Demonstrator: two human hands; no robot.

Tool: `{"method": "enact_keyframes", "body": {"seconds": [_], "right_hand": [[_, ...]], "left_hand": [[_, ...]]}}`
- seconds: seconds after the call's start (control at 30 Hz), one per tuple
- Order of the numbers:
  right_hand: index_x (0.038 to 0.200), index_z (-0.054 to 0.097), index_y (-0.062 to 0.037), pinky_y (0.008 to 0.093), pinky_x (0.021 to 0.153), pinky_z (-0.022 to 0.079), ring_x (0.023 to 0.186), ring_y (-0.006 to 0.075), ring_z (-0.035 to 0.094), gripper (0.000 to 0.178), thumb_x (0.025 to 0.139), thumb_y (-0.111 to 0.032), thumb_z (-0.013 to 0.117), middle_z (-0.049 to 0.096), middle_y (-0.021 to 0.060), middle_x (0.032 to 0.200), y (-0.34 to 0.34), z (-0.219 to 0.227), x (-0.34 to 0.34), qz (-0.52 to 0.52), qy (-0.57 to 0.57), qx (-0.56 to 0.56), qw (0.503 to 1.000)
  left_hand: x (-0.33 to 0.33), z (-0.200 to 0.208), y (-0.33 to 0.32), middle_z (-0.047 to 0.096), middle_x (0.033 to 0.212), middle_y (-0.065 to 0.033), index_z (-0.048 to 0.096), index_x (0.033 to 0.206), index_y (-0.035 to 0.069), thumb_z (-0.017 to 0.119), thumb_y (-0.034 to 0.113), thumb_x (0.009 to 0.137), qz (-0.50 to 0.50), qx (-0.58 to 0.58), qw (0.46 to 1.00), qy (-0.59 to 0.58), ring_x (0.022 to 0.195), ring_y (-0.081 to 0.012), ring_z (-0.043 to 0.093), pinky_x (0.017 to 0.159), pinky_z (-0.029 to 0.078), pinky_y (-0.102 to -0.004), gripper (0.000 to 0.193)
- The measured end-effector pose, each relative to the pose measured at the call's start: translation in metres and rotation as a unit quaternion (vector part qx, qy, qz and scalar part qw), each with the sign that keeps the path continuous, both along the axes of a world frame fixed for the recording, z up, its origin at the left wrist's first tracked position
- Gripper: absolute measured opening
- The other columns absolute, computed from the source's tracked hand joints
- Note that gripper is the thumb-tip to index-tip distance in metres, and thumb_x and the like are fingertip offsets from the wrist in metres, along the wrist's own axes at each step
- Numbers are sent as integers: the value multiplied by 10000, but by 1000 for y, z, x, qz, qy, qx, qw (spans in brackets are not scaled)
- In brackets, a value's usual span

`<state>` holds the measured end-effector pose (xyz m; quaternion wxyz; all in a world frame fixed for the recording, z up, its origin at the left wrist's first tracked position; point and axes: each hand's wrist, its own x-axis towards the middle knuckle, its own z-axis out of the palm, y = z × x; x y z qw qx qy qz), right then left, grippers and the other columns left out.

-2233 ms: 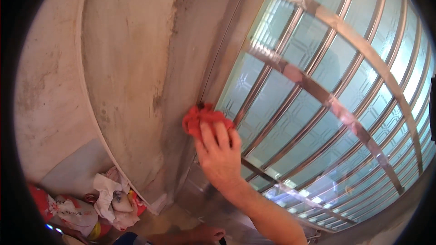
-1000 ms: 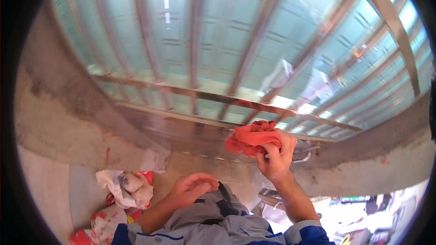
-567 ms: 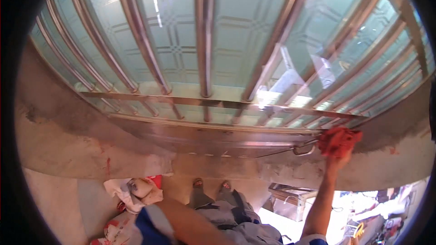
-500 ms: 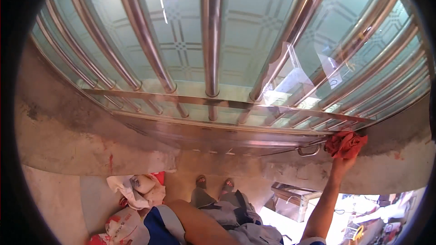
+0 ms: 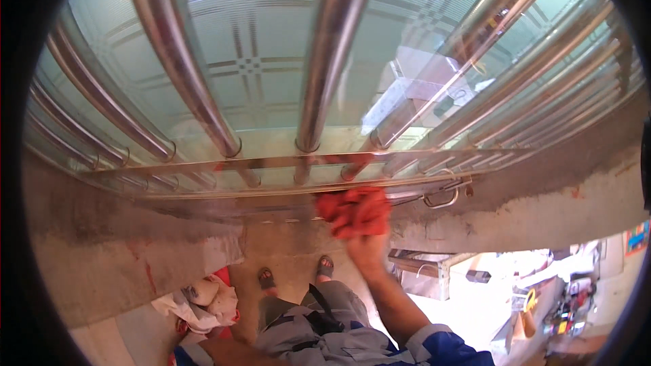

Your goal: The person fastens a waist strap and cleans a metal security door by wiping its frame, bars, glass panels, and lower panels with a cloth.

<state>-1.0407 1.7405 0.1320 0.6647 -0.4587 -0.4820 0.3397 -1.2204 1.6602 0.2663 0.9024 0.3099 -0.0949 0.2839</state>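
Note:
A crumpled red cloth (image 5: 356, 211) is bunched in my right hand (image 5: 368, 249), whose fingers are closed and mostly covered by it. The cloth lies against the metal ledge at the foot of the window, below the steel crossbar (image 5: 271, 162). Upright steel bars (image 5: 332, 61) rise in front of the patterned glass (image 5: 251, 41). Of my left arm, only the forearm shows at the bottom edge; the left hand is out of sight.
To the right of the cloth, a metal handle (image 5: 442, 205) sticks out from the ledge. A rough plaster wall (image 5: 163, 257) runs below the window. White and red bags (image 5: 203, 305) lie at lower left, and a wooden frame (image 5: 434, 271) stands at lower right.
My right hand has carried the red cloth leftward along the ledge, from beyond the handle to the middle. The view has shifted too, and my left forearm shows less.

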Motion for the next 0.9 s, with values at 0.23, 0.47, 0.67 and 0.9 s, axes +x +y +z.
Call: {"method": "enact_keyframes", "body": {"seconds": [0.23,0.47,0.67,0.9], "right_hand": [[1096,580,-71,422,876,495,992,261,633,255,842,-52,604,637,108,1029,26,-40,-155,-51,-284,74,955],[1047,562,-76,341,857,460,957,183,560,174,884,-94,619,584,53,990,24,-33,-166,-65,88,-70,992],[1142,547,-40,357,830,534,949,164,634,328,864,-132,696,658,80,986,6,22,-7,-252,-114,35,960],[1147,602,-68,298,779,517,904,180,616,282,907,-213,630,634,57,1011,-19,2,214,-375,-195,27,906]], "left_hand": [[-39,-11,-4,665,985,-193,592,1142,-9,630,258,917,-54,-13,998,-3,965,-338,627,806,488,-413,351],[-65,-2,-17,670,970,-191,603,1125,-10,641,245,909,-75,-7,997,-9,942,-338,634,787,494,-410,336],[-73,10,-32,674,958,-189,612,1111,-10,651,234,902,-61,-1,998,-8,922,-338,640,769,500,-407,323],[-56,22,-33,679,943,-186,622,1094,-11,662,220,894,-59,-15,998,-6,899,-338,647,750,507,-404,308]]}}
